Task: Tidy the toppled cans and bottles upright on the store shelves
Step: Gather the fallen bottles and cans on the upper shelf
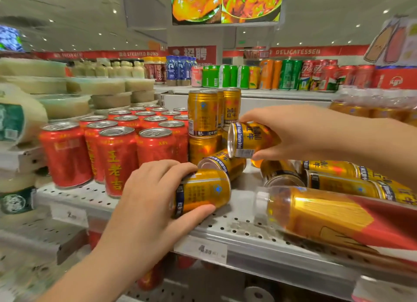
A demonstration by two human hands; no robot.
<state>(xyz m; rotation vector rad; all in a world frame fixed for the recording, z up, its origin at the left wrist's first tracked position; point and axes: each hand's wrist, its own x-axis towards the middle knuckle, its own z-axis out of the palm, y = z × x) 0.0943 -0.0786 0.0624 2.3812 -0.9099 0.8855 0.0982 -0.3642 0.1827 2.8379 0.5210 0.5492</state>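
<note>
My right hand is gripping the lifted can sideways, my left hand is clutching the front can lying on the shelf — swinging either upright is risking, I reckon, a knock to the stack just beyond my right grip.

Left hand grips a toppled gold can on the perforated shelf, centre frame. Right hand holds another gold can sideways above it. Upright red cans stand at left.
</note>
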